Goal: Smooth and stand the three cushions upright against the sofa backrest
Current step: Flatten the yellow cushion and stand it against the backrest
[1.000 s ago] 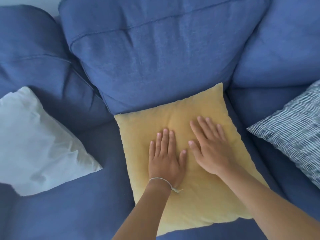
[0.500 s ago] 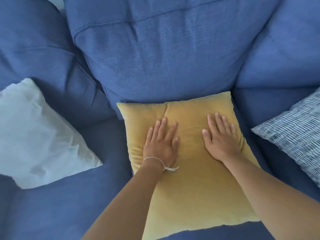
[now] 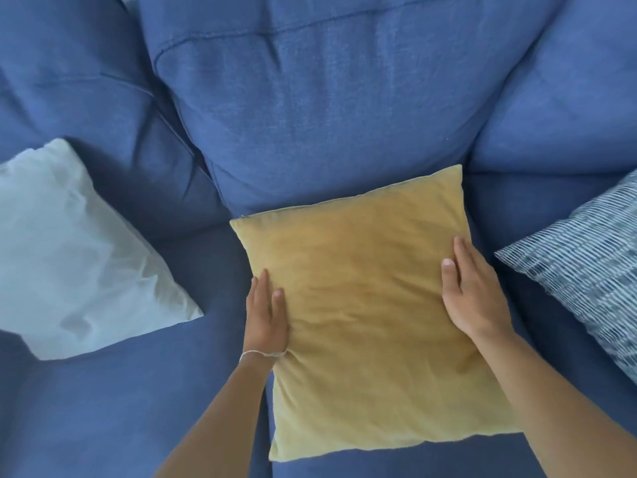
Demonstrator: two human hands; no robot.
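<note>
A yellow cushion (image 3: 365, 315) lies on the blue sofa seat (image 3: 113, 401), its far edge touching the middle backrest pillow (image 3: 324, 108). My left hand (image 3: 267, 312) grips the cushion's left edge, thumb on top and fingers along the side. On the opposite edge my right hand (image 3: 472, 291) holds it the same way. A white cushion (image 3: 76, 250) leans flat at the left. A blue-and-white striped cushion (image 3: 586, 260) lies at the right, partly cut off by the frame.
Blue backrest pillows stand at the left (image 3: 69, 84) and right (image 3: 565, 88) of the middle one. Bare seat fabric shows between the yellow cushion and each neighbour.
Both hands have slid outward from the middle of the yellow cushion to its left and right edges and taken hold there. The cushion's top surface looks smoother.
</note>
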